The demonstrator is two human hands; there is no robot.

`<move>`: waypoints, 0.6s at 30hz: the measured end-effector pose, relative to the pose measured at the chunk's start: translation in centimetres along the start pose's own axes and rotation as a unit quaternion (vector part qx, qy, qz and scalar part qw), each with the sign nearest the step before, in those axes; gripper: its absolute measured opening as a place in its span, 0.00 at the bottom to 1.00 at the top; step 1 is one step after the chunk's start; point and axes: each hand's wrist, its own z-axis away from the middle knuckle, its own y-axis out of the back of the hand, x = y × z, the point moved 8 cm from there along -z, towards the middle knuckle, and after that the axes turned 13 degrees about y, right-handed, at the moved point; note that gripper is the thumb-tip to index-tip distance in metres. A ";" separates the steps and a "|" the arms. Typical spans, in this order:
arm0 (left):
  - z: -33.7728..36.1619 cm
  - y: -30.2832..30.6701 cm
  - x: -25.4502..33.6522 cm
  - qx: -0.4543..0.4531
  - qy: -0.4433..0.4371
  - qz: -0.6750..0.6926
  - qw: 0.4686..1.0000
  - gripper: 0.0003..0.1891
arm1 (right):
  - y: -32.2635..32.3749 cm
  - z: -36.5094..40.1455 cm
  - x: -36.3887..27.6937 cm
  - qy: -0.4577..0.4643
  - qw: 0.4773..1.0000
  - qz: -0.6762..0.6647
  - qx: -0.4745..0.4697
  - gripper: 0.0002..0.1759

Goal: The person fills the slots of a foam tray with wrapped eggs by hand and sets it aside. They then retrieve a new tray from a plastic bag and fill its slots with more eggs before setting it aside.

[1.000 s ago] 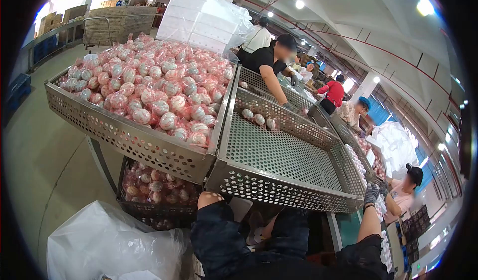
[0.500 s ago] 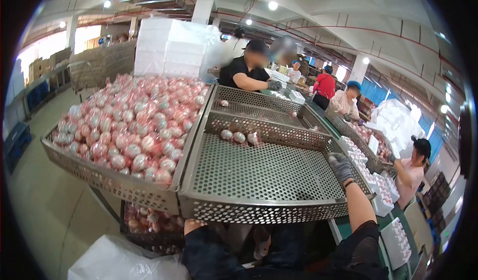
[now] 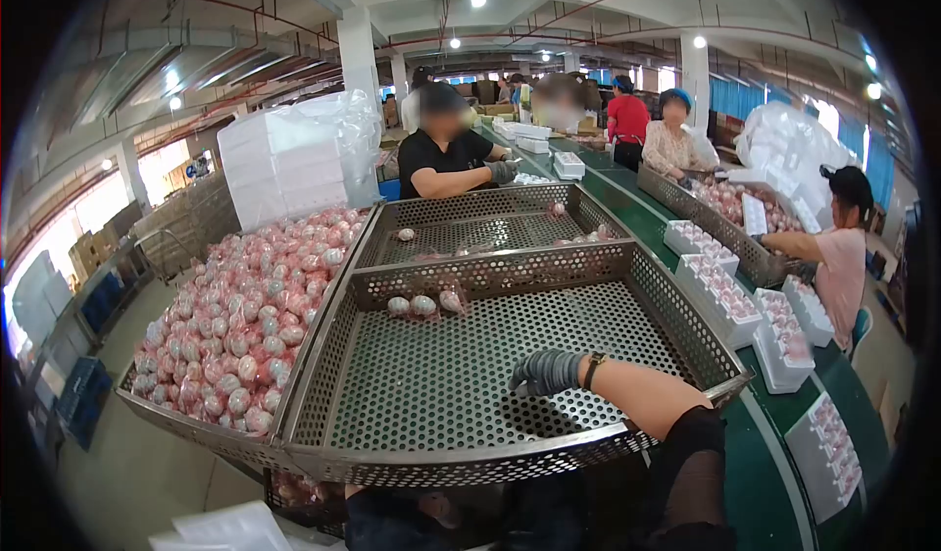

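Note:
My right hand [image 3: 547,373], in a grey striped glove with a watch [image 3: 593,367] at the wrist, hangs low over the perforated metal tray [image 3: 412,404]. Its fingers point left and bend loosely downward, and I see nothing held in them. A dark shadow lies on the tray floor just below. Toward the tray's back left corner sit a few egg-shaped, plastic-wrapped items [image 3: 422,305], apart from the hand. My left hand is out of sight, somewhere below or beyond the tray's front edge.
A heap of red-and-clear wrapped eggs [image 3: 235,325] fills the bin at left. White foam boxes [image 3: 294,164] stand behind it. Packed foam trays [image 3: 784,340] sit along the green conveyor [image 3: 765,492] at right. A co-worker [image 3: 446,154] works behind the trays, with several others farther right.
My right hand has moved from the tray's right wall leftward, over the tray floor. The view has turned and levelled. A worker at right now reaches to the bin there.

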 end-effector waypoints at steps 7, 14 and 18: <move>3.2 -4.5 10.0 -0.027 -0.074 0.010 0.997 0.40 | 3.5 0.7 -1.7 0.030 0.999 -0.013 0.026 0.19; -2.9 -12.5 15.0 -0.180 -0.007 0.058 0.982 0.40 | 10.0 6.2 3.1 -0.043 0.938 -0.162 0.303 0.21; -10.7 -16.3 10.2 -0.372 0.095 -0.132 0.914 0.49 | 11.1 7.9 6.6 -0.078 0.891 -0.133 0.426 0.23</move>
